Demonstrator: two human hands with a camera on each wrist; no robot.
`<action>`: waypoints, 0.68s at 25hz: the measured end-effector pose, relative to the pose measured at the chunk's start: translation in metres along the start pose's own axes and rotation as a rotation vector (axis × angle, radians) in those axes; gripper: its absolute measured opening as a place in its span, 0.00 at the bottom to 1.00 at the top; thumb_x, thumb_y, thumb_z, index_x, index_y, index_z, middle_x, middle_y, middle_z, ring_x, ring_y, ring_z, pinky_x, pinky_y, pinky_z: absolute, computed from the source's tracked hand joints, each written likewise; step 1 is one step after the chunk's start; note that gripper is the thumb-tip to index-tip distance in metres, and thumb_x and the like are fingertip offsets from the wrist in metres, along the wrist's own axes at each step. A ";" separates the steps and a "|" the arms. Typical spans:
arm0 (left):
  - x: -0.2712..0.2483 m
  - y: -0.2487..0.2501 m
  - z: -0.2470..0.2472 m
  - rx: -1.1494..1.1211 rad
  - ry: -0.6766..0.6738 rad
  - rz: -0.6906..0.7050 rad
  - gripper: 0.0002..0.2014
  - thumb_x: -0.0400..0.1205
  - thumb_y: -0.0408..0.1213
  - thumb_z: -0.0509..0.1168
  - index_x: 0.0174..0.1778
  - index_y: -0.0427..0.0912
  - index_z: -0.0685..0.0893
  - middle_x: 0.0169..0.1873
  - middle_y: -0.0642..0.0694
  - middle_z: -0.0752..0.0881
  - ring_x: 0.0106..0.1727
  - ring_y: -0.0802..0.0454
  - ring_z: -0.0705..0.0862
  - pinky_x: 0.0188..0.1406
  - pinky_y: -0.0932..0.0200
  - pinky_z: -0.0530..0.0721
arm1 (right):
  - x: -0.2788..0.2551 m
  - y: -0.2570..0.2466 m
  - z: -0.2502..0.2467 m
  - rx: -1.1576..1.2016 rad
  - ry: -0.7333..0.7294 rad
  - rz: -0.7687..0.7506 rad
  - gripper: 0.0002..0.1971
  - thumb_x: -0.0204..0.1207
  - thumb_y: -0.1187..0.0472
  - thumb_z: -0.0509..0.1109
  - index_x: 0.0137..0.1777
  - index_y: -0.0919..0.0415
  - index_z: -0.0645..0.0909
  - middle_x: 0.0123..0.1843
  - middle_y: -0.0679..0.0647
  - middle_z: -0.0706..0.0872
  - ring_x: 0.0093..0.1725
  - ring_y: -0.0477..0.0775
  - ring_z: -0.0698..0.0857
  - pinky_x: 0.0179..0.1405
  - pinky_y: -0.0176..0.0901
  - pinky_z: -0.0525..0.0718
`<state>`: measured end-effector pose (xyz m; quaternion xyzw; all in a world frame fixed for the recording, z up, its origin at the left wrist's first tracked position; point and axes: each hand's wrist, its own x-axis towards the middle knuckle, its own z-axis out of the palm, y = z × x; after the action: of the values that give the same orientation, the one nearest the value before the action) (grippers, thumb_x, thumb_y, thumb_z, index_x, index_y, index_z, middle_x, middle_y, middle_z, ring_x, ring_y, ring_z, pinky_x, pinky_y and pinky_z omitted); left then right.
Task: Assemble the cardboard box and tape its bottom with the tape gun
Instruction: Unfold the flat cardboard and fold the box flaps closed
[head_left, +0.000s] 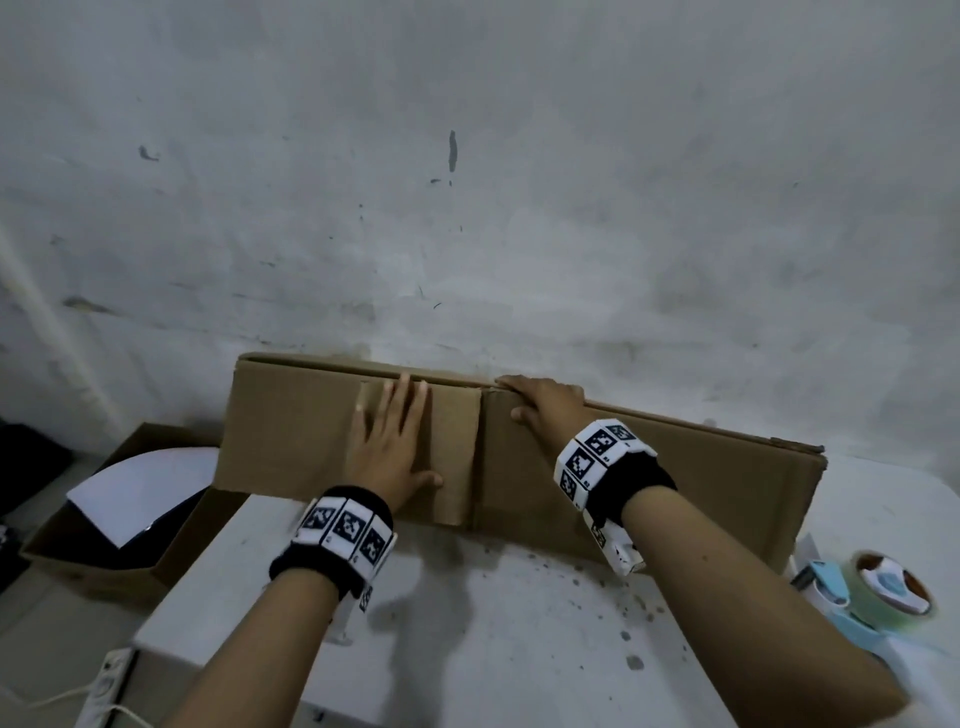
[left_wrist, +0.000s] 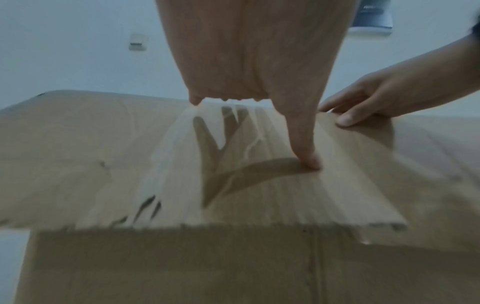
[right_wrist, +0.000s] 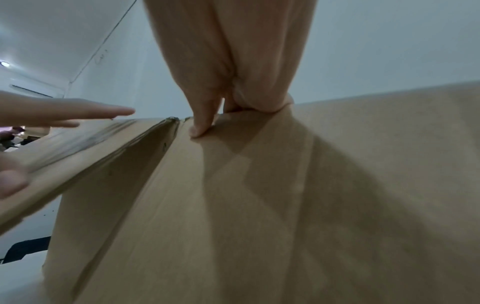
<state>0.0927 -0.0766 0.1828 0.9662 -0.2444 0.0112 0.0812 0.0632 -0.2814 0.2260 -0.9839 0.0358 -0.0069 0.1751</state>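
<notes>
A flattened brown cardboard box (head_left: 675, 483) stands on edge on the white table (head_left: 519, 649), leaning toward the wall. My left hand (head_left: 389, 441) lies flat with spread fingers on a small flap (head_left: 457, 452) folded against the box's near face. In the left wrist view the thumb (left_wrist: 303, 144) presses on the cardboard (left_wrist: 103, 164). My right hand (head_left: 545, 405) grips the box's top edge just right of that flap, fingers curled over the far side, thumb on the near face (right_wrist: 200, 125). A blue tape gun (head_left: 872, 592) with a roll of tape lies at the table's right edge.
A stained wall (head_left: 467, 208) rises directly behind the box. On the floor to the left sits an open carton (head_left: 78, 566) holding white sheets. A white power strip (head_left: 104, 686) lies at the lower left.
</notes>
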 end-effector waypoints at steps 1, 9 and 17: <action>0.011 -0.004 -0.004 0.038 0.005 -0.014 0.55 0.73 0.55 0.69 0.81 0.44 0.35 0.82 0.46 0.35 0.83 0.47 0.35 0.81 0.39 0.37 | -0.001 0.001 0.003 0.008 0.034 -0.014 0.24 0.81 0.63 0.60 0.76 0.48 0.67 0.72 0.54 0.78 0.73 0.57 0.72 0.70 0.51 0.61; 0.048 -0.010 -0.015 0.122 0.115 0.034 0.46 0.69 0.54 0.73 0.79 0.49 0.57 0.77 0.45 0.65 0.80 0.45 0.60 0.80 0.41 0.51 | -0.014 -0.040 0.041 -0.209 0.099 0.077 0.28 0.85 0.58 0.50 0.83 0.53 0.46 0.86 0.53 0.44 0.85 0.54 0.41 0.73 0.76 0.31; 0.066 -0.089 -0.057 -0.114 -0.079 -0.059 0.21 0.85 0.54 0.49 0.71 0.58 0.75 0.76 0.47 0.73 0.78 0.43 0.68 0.79 0.36 0.46 | -0.006 -0.065 0.060 -0.096 0.280 0.168 0.31 0.75 0.63 0.69 0.76 0.53 0.62 0.80 0.61 0.56 0.83 0.60 0.49 0.60 0.76 0.22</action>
<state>0.1934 -0.0212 0.2296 0.9665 -0.2190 -0.0433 0.1267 0.0633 -0.1992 0.1926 -0.9740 0.1425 -0.1277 0.1211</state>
